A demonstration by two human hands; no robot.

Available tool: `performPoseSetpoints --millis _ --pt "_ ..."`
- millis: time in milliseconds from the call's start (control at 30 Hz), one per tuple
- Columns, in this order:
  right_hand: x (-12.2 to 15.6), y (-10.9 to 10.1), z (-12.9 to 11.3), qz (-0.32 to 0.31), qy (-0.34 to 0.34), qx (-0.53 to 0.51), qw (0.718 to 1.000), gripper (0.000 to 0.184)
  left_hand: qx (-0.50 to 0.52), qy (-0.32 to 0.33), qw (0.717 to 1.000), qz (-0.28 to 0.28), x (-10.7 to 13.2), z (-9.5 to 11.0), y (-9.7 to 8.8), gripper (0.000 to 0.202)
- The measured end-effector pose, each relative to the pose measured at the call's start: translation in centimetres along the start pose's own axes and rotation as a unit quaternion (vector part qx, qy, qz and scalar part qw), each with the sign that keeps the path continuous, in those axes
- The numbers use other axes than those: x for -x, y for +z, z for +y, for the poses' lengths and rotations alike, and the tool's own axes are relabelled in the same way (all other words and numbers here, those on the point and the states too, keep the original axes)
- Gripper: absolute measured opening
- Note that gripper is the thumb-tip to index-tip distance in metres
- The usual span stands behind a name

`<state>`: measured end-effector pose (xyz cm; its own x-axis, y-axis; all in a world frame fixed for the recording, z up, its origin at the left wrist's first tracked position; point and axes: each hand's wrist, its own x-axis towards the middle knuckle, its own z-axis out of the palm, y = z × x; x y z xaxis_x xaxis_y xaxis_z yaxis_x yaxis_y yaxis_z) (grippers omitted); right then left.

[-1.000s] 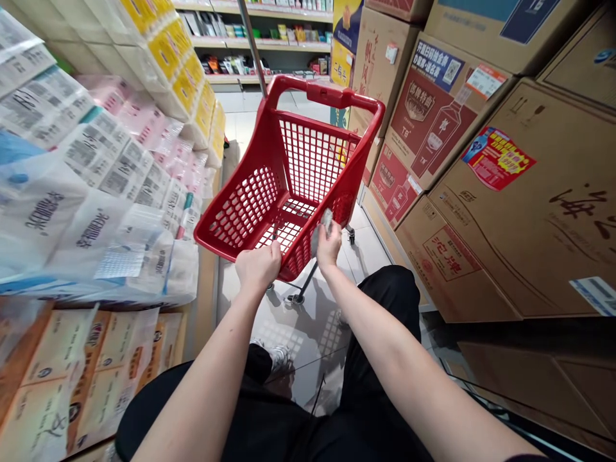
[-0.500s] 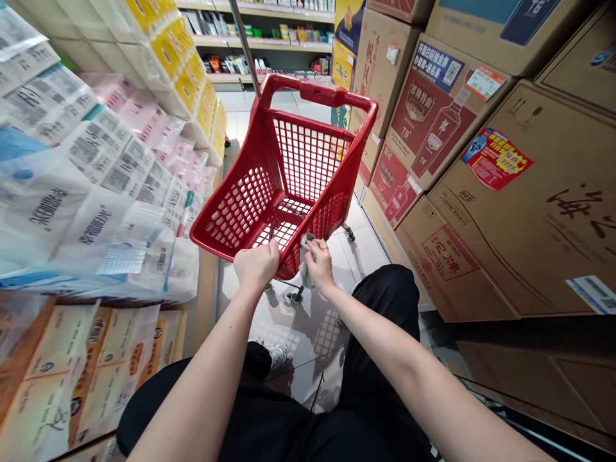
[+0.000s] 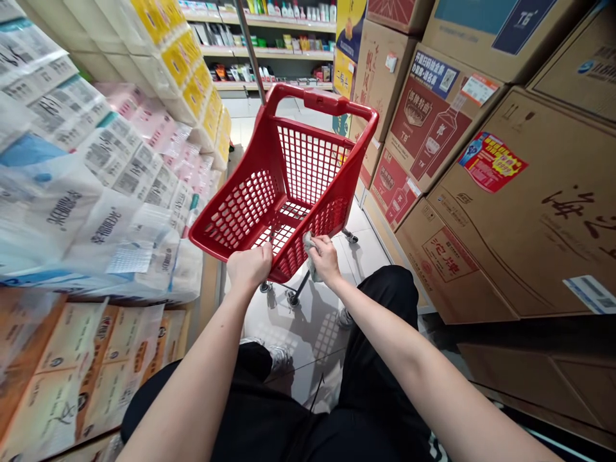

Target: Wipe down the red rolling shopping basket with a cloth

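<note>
Beginning at the fingers [image 3: 262,255], we see those of the left hand [image 3: 249,268] closed over the near rim of a red plastic shopping trolley [image 3: 332,102]; this wrapped grip appears to steady the trolley and hold it within reach. The fingers of the right hand [image 3: 325,260] are closed on a crumpled grey cloth [image 3: 312,273], its end hanging below the grip. We judge that this pinch gathers the cloth into a small pad. The cloth lies at the trolley's near wall, though we cannot tell whether it touches the red mesh. The two hands sit just apart on the same near end, so that the trolley stands between the forearms, tilted toward the body in this wide view. Its basket holds nothing that we can see, and its casters [image 3: 291,298] rest on the pale floor tiles [image 3: 312,337], just ahead of black trousers [image 3: 385,308]. Packs of tissue [image 3: 91,212] line the shelf on the left, while stacked cardboard cartons [image 3: 481,218] form the right side of the narrow aisle. Their closeness may explain why the trolley is held in tight to the body. Farther on stand goods on shelves [image 3: 274,54].
</note>
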<state>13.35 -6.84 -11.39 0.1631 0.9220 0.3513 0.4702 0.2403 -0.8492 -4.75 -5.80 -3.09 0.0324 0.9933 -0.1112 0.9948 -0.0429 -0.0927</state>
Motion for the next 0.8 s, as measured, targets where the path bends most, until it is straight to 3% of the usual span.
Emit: performPoseSetpoints --millis 167,333,533,800 --pt "0.3 1.0 -0.3 -0.025 -0.023 0.052 0.998 0.028 -0.006 0.008 1.0 0.0 -0.1 0.0 0.0 0.066" --pt "-0.1 -0.6 -0.1 -0.041 -0.04 0.044 0.997 0.022 -0.005 -0.003 1.0 -0.003 -0.2 -0.2 -0.2 0.066" --pt "-0.8 0.0 -0.8 0.029 -0.026 0.028 0.999 0.026 0.011 -0.003 1.0 -0.002 -0.2 0.0 -0.3 0.067" --pt "0.1 -0.3 -0.6 -0.021 -0.072 0.034 0.997 0.025 0.026 -0.004 1.0 0.005 -0.5 -0.2 -0.4 0.07"
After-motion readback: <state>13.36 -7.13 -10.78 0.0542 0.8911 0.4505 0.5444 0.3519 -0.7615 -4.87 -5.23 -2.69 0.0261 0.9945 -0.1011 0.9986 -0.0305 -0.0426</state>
